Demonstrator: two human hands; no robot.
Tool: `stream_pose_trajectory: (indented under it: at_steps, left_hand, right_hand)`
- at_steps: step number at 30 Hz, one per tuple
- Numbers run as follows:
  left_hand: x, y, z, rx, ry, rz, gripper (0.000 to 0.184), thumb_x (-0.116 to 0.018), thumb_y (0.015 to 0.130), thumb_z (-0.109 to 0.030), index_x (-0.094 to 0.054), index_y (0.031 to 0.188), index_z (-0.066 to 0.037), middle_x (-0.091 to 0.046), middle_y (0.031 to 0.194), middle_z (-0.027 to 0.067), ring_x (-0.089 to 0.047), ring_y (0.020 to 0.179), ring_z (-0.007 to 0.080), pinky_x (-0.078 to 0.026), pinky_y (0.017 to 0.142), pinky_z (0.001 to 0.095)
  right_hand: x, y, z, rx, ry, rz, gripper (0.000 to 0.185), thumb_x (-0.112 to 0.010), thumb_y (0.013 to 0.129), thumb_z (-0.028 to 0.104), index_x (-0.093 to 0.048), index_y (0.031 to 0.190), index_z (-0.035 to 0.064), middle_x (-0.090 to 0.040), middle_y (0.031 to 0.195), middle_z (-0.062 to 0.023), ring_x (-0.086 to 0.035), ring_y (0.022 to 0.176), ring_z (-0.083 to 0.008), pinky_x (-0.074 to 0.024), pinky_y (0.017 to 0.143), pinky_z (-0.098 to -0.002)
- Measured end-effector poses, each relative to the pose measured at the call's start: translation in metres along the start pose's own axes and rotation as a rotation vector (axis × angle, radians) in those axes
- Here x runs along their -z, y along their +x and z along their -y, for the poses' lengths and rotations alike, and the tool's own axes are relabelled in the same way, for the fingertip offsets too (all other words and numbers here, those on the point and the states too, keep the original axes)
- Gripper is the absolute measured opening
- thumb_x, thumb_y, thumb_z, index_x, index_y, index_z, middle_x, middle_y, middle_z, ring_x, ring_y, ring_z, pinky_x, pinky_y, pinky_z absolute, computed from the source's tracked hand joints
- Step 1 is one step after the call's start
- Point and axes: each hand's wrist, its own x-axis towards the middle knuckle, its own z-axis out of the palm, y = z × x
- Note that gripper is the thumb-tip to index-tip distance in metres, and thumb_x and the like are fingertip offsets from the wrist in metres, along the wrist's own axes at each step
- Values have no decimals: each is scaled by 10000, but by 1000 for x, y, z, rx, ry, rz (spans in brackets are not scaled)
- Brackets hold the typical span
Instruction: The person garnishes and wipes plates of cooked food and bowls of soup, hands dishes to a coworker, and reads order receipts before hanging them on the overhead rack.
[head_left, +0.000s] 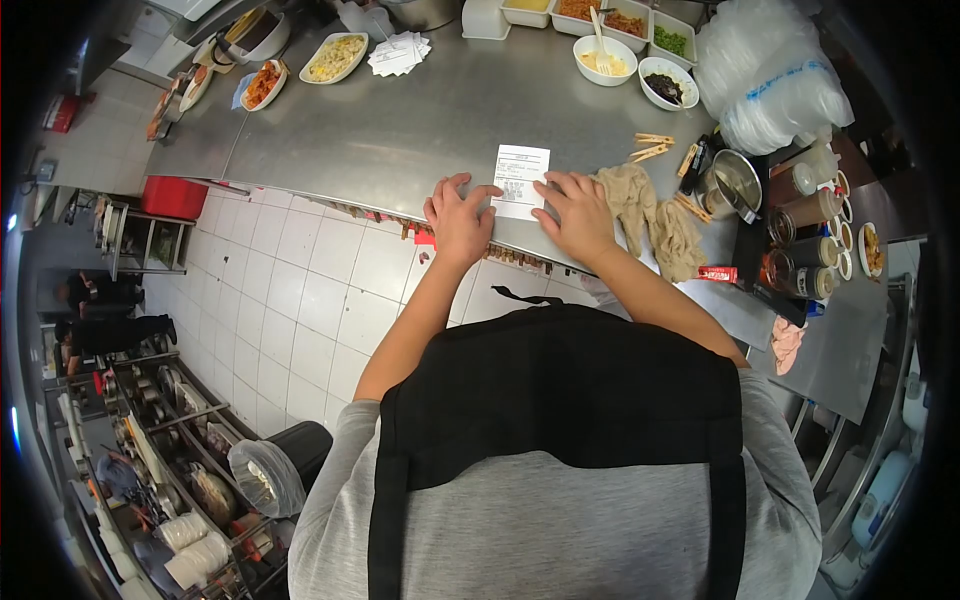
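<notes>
A printed paper receipt (520,212) lies flat on the steel counter (400,130) at its front edge. My left hand (460,222) rests at the receipt's left side, fingers apart, one fingertip reaching over its edge. On the other side, my right hand (580,218) lies with its fingers spread and its fingertips at the receipt's right edge. Neither hand grips anything. Close to my right hand is a crumpled beige cloth (630,200), with wooden clothespins (652,148) beyond it.
Bowls with food, including one with a white spoon (600,45), stand at the back. A stack of paper slips (399,54) lies near a corn dish (334,58). Plastic lids (770,80), a metal pot (730,185) and jars (808,210) are right. Two people are far left.
</notes>
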Motion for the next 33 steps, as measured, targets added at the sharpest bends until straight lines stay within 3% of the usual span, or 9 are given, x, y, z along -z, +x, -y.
stream_pose_trajectory:
  at_steps: [6, 12, 18, 27, 30, 33]
  left_hand:
    - [2, 2, -1, -28, 103, 33, 273, -656, 751, -182, -621, 1005, -276, -429, 1254, 99, -318, 1245, 308, -203, 1000, 525]
    - [27, 12, -4, 8, 436, 48, 290, -695, 731, -264, -598, 1003, -286, -419, 1270, 94, -296, 1270, 313, -216, 966, 633]
    - [14, 9, -8, -10, 181, 124, 331, -672, 749, -186, -591, 1045, -307, -382, 1305, 94, -297, 1266, 308, -204, 979, 588]
    - [11, 11, -6, -3, 133, 154, 344, -646, 759, -140, -592, 1052, -312, -382, 1305, 90, -308, 1255, 298, -211, 972, 566]
    - [17, 13, -8, -24, 211, 182, 335, -662, 754, -174, -595, 1051, -315, -386, 1298, 86, -313, 1252, 285, -213, 974, 588]
    - [35, 23, -17, 15, 482, 196, 343, -680, 743, -217, -592, 1057, -322, -390, 1293, 79, -314, 1254, 279, -214, 976, 613]
  right_hand:
    - [0, 0, 0, 3, 0, -2, 336, -657, 755, 268, -643, 1052, 111, -552, 1138, -32, -465, 1065, -250, -358, 902, -383]
    - [-1, -1, 0, 5, -4, -6, 341, -658, 751, 268, -641, 1054, 113, -552, 1137, -31, -463, 1067, -249, -354, 900, -384]
    - [-1, -1, 0, 4, -7, -3, 342, -657, 751, 271, -640, 1056, 118, -551, 1137, -29, -464, 1067, -246, -353, 900, -385]
    - [0, -1, 2, -6, 0, 1, 340, -658, 753, 275, -641, 1056, 121, -551, 1132, -29, -464, 1065, -241, -354, 902, -381]
    - [0, 0, 2, -2, -7, -2, 340, -658, 753, 277, -640, 1055, 121, -551, 1132, -29, -464, 1065, -241, -353, 901, -380]
    - [-1, -1, 1, 2, -10, -6, 342, -657, 753, 279, -640, 1056, 122, -552, 1131, -29, -463, 1066, -242, -352, 902, -381]
